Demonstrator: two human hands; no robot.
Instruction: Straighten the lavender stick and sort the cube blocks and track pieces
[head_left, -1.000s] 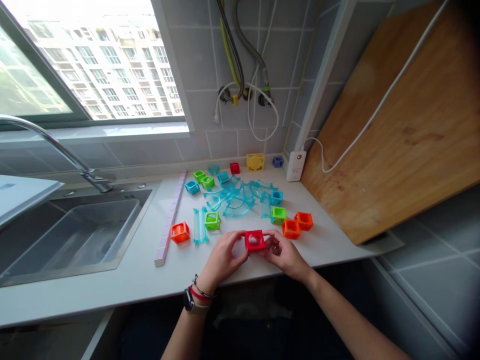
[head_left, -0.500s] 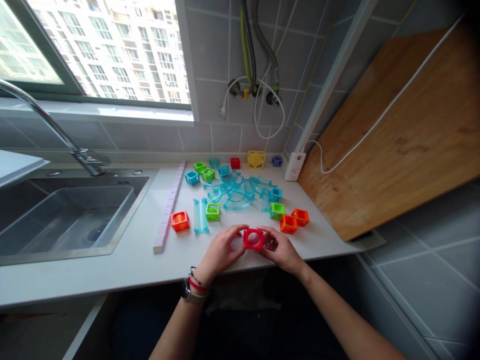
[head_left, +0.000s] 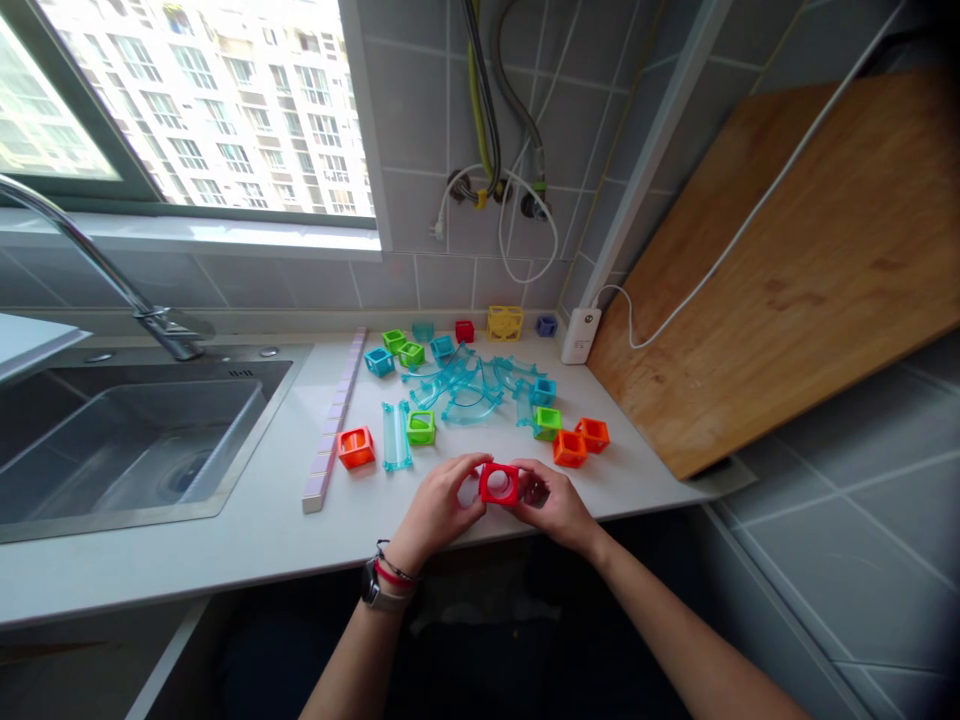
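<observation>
Left hand [head_left: 448, 500] and right hand [head_left: 556, 507] clamped on red cube [head_left: 501, 499], round-holed, seemingly hollow

- A white countertop [head_left: 247, 525] is carrying everything here.
- A pale purple strip [head_left: 334, 430] is lying left of an orange-red cube [head_left: 355, 447].
- A straight blue track [head_left: 397, 437] is lying just beside a green cube [head_left: 421, 428].
- Curved blue tracks [head_left: 474, 400] are lying heaped mid-counter.
- At the back, a yellow block [head_left: 505, 322] is standing between a small red block [head_left: 464, 331] and a violet-blue block [head_left: 546, 326].
- Two orange cubes [head_left: 570, 450] are sitting near the right edge.
</observation>
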